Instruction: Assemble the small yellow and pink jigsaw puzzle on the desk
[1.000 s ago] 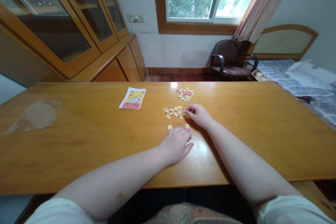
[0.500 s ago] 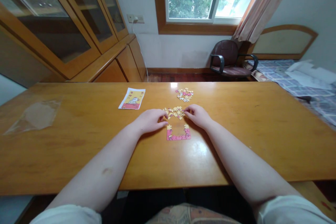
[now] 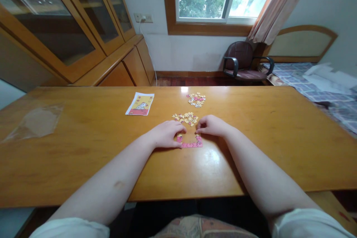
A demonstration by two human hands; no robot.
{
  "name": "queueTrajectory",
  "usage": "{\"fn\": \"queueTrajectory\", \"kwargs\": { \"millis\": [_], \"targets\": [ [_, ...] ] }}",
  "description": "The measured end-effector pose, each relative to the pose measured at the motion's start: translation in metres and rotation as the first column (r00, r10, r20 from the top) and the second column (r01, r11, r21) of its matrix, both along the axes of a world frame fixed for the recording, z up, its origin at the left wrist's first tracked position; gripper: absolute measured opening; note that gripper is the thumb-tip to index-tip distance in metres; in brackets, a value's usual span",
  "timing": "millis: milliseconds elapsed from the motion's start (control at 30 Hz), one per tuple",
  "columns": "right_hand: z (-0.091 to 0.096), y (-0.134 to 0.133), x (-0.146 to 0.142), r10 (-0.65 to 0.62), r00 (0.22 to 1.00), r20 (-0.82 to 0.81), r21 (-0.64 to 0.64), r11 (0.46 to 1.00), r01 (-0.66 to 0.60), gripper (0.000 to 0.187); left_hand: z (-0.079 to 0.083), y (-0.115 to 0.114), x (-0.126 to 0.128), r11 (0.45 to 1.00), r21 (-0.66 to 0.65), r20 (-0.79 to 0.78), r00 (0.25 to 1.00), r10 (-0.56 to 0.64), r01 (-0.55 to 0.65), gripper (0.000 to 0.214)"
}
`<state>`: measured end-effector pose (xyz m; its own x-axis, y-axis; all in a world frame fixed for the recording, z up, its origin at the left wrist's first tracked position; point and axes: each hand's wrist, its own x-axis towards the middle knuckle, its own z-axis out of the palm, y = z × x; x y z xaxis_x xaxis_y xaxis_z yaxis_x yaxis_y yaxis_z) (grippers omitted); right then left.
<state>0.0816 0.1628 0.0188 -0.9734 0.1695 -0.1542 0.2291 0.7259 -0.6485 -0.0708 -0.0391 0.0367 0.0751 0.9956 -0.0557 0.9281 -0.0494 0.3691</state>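
Note:
A partly joined jigsaw puzzle [image 3: 192,145], pink with yellow at its upper ends, lies on the table as a U shape. My left hand [image 3: 167,134] rests over its left side, thumb and fingers apart, covering part of that edge. At the upper right end, my right hand [image 3: 212,125] is closed in a pinch on a puzzle piece, mostly hidden by the fingertips. Just beyond both hands, loose yellow puzzle pieces [image 3: 190,118] lie in a pile. Farther back sits a second pile of mixed pink, yellow and white pieces [image 3: 196,99].
A picture card [image 3: 140,104] with a white animal on yellow and pink lies left of the piles. Clear plastic wrap [image 3: 39,122] is at the far left of the wooden table [image 3: 267,137]. Behind stand a cabinet [image 3: 122,74] and an armchair [image 3: 242,61].
Both hands have come nearer, from the yellow pile to the joined puzzle. My left hand now lies over its left side, and my right hand is at its upper right end.

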Motion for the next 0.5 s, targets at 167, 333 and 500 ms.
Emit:
{"fn": "queueTrajectory", "kwargs": {
  "millis": [167,333,500],
  "targets": [
    [0.007,-0.004,0.002,-0.004,0.999,0.049,0.052,0.999,0.001,0.025,0.000,0.001,-0.001,1.000,-0.009,0.003,1.000,-0.012,0.012,0.044],
    [0.004,-0.003,0.002,0.010,0.999,0.041,0.011,1.000,-0.011,0.030,0.000,0.001,0.000,0.999,-0.022,0.039,0.999,-0.022,0.023,0.048],
    [-0.017,0.009,-0.007,-0.271,0.938,-0.214,-0.226,0.948,0.222,0.036,-0.009,0.006,-0.008,0.988,0.058,0.202,0.971,0.127,-0.141,0.028]
  ]
}}
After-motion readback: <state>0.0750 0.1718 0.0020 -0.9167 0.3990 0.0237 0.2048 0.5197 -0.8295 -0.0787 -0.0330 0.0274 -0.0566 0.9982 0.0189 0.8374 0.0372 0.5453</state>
